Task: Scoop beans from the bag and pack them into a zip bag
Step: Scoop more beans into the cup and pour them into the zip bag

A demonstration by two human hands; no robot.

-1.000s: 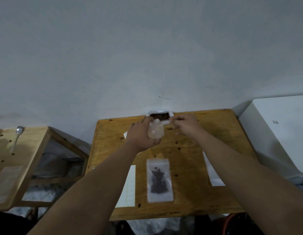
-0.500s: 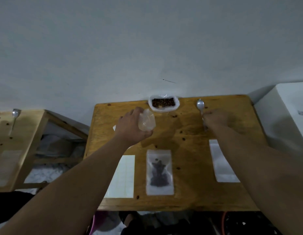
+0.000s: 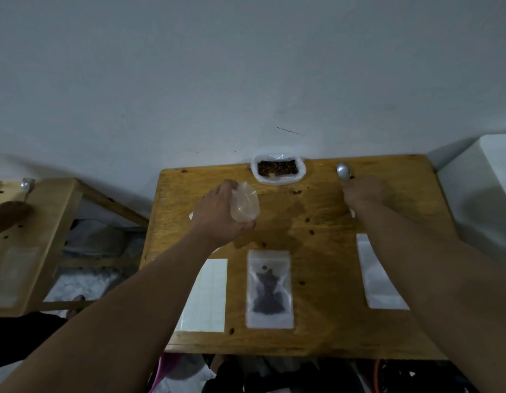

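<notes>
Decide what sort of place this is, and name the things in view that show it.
Probably a small packing workstation: a wooden table against a blank wall, holding an open bean bag and a filled zip bag, with a similar second table and spoon at left.

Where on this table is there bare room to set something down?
Bare wood, save stray beans, lies between the white bag of brown beans, the left hand, the right hand and the filled clear zip bag. Another strip runs between it and the flat white pouch. Crowded near left, by the white sheet.
</notes>
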